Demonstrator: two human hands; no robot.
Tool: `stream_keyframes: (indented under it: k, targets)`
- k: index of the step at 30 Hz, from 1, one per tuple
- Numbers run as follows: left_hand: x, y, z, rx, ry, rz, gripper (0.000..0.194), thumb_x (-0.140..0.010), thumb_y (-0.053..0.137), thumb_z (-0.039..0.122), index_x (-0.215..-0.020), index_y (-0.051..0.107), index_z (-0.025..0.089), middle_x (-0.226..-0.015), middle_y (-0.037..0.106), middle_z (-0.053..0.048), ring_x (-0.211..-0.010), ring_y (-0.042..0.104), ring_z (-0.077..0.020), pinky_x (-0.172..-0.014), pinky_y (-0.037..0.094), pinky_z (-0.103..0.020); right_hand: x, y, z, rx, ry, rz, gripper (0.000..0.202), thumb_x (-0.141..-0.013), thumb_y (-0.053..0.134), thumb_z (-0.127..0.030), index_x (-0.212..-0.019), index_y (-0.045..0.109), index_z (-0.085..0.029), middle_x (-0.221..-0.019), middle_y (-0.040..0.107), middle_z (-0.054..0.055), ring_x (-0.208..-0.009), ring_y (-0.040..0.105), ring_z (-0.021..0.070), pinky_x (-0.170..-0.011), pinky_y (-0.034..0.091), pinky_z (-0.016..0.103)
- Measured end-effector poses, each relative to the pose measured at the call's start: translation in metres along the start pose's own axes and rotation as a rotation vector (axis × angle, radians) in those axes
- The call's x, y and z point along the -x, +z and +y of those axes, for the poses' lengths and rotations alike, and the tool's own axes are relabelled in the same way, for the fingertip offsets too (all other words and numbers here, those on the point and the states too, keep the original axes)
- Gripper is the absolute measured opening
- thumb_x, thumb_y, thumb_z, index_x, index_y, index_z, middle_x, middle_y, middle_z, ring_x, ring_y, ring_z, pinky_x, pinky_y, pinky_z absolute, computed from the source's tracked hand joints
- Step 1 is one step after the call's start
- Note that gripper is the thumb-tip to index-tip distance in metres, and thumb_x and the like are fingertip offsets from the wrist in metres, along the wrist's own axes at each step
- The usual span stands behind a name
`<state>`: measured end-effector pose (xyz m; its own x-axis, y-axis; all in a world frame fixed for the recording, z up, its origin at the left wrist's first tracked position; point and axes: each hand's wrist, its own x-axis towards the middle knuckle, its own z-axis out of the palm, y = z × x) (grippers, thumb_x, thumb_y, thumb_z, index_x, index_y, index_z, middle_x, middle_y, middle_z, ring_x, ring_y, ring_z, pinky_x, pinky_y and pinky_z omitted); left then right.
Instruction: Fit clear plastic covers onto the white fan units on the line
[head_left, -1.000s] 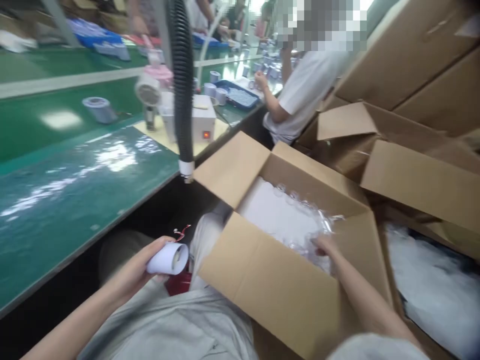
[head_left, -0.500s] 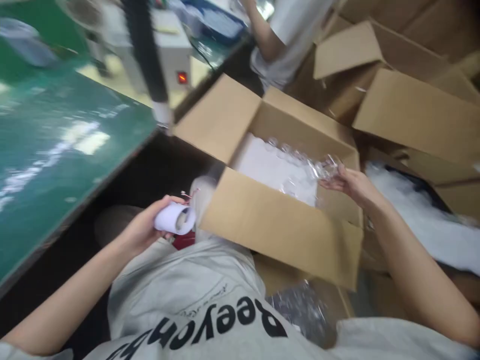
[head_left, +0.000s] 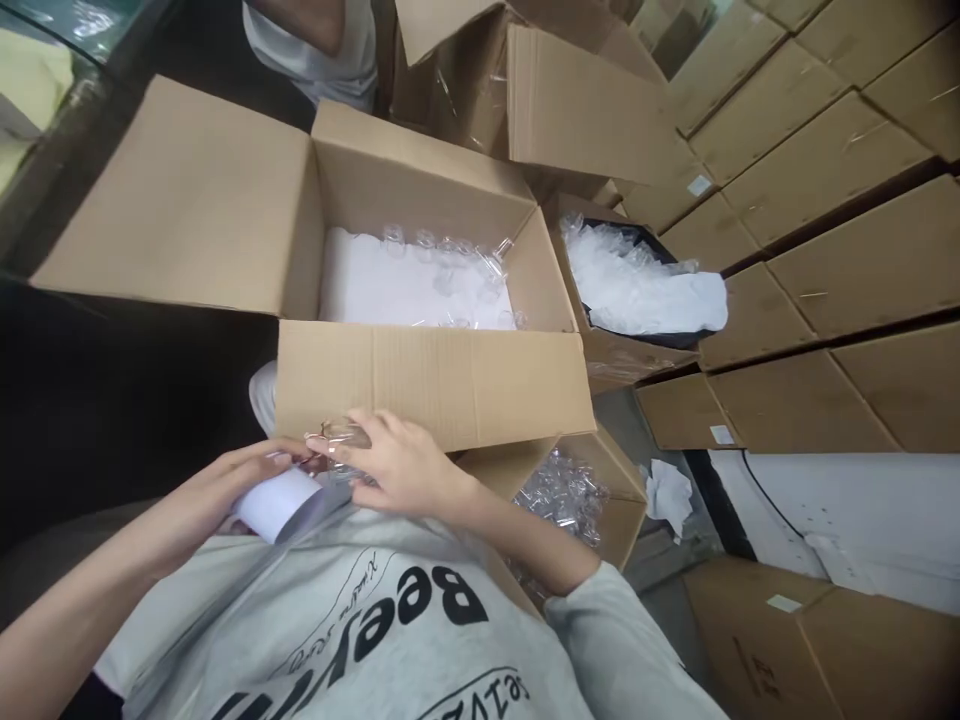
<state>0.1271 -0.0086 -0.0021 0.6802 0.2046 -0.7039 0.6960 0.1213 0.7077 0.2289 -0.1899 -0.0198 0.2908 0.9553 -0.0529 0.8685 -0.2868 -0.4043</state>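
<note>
My left hand point(head_left: 206, 500) is closed around a rolled white paper tube point(head_left: 277, 503) above my lap. Close beside it, my right hand point(head_left: 412, 468) has its fingers bent around a clear, see-through piece point(head_left: 339, 448), partly covered by the fingers. Thin reddish strands show where the fingertips of both hands meet. Beyond the hands stands an open cardboard box point(head_left: 435, 385), its near flap folded out toward me. Inside lies a white sheet point(head_left: 367, 275) with several clear rounded glass-like pieces point(head_left: 450, 250) along its far and right sides.
Right of the box, a dark tray point(head_left: 660, 338) holds white wrapping and clear pieces. A lower carton point(head_left: 622, 490) contains many shiny clear pieces. Stacked cartons point(head_left: 832, 200) line the right. Another person's arm and shirt point(head_left: 319, 50) show at the top, beside another open carton point(head_left: 577, 110).
My right hand has come from the box's right end to my lap, bringing a clear piece beside my left hand. The view has swung right, and the paper tube is still in my left hand.
</note>
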Motion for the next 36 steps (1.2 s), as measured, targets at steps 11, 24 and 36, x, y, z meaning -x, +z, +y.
stream_keyframes:
  k: [11,24,36]
  targets:
    - [0.021,-0.019,-0.025,-0.399,0.67,0.36,0.031,-0.08,0.067,0.042,-0.101,0.065,0.02,-0.096,0.059,-0.005,-0.087,0.058,-0.0191,-0.079,0.046,-0.029,-0.059,-0.034,0.003,-0.644,-0.27,-0.179,0.012,-0.084,0.07,-0.029,-0.08,0.066,-0.018,-0.115,0.056,0.006,-0.102,0.059,0.02,-0.092,0.048,0.032]
    - [0.045,-0.033,-0.049,0.068,0.712,0.309,0.067,-0.067,0.082,0.035,-0.128,0.057,0.022,-0.122,0.062,-0.011,-0.103,0.062,-0.0231,-0.086,0.052,-0.033,-0.112,-0.041,-0.016,-1.15,-0.018,-0.278,0.026,-0.079,0.073,-0.039,-0.059,0.073,-0.021,-0.099,0.072,0.007,-0.089,0.067,0.0229,-0.07,0.054,0.03]
    - [0.062,-0.027,-0.061,0.505,0.606,0.186,0.07,-0.07,0.081,0.03,-0.133,0.05,0.029,-0.121,0.06,-0.008,-0.086,0.064,-0.0164,-0.07,0.055,-0.028,-0.099,-0.035,-0.018,-0.659,-0.626,-0.091,0.043,-0.082,0.076,-0.024,-0.122,0.061,-0.026,-0.137,0.057,0.008,-0.121,0.058,0.0268,-0.102,0.05,0.041]
